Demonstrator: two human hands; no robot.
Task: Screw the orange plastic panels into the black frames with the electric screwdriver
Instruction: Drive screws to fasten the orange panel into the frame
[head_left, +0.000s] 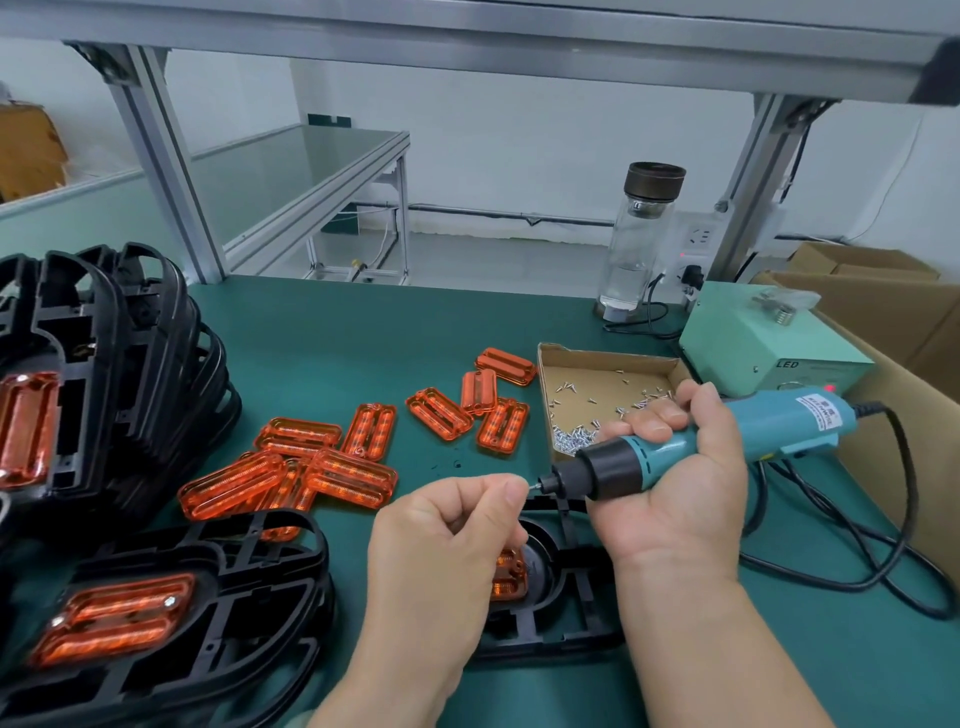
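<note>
Above the black frame (582, 623), left fingers (498, 493) pinch a screw (532, 486); right fingers (660, 421) wrap the screwdriver (779, 421).

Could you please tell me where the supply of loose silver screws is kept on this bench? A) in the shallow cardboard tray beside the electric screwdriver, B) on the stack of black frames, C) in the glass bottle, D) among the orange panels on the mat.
A: the screws lie scattered in the open cardboard tray, just behind the right hand gripping the electric screwdriver.
</note>
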